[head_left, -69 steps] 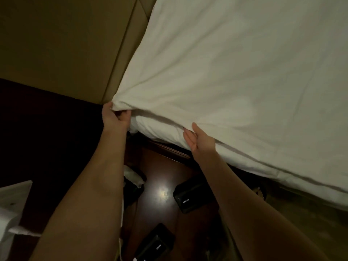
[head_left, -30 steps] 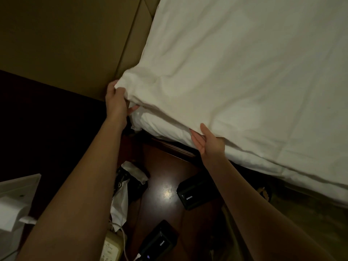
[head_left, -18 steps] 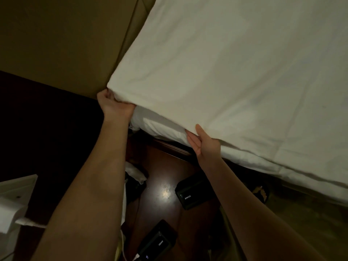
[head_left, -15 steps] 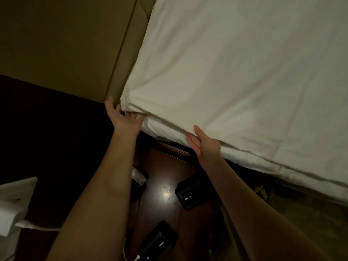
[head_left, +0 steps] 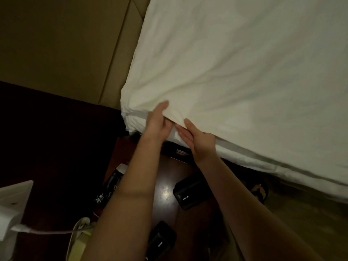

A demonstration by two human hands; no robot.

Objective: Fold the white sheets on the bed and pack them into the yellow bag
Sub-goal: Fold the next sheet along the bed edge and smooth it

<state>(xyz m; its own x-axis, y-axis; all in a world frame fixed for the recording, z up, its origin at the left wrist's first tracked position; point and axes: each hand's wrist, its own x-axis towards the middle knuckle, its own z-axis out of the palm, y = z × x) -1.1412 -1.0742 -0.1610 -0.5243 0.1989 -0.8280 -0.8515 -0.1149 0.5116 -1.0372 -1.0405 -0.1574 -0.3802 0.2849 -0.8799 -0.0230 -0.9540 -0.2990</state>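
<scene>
Sheet: a white sheet is spread over the bed, filling the upper right of the view; its corner is bunched at the bed's near left edge, close to the tan headboard panel; creases are seen fanning from that corner across the cloth.
Left hand: the left hand is laid at the sheet's lower edge beside the corner; the thumb is stretched up over the cloth and the fingers are tucked under the hem, so the edge is pinched between them.
Right hand: the right hand is placed just beside the left, almost touching it; the fingers are held straight and together, pressed flat against the bed's side under the hanging hem; nothing is gripped.
Under-layer: a second white layer is seen below the sheet's edge, running along the bed's side.
Bedside table: a dark glossy table is seen below the arms; a black box marked ANKER is lying on it; a second black device is nearer the camera; a dark printed packet lies at its left.
Yellow bag: not seen in this view.
</scene>
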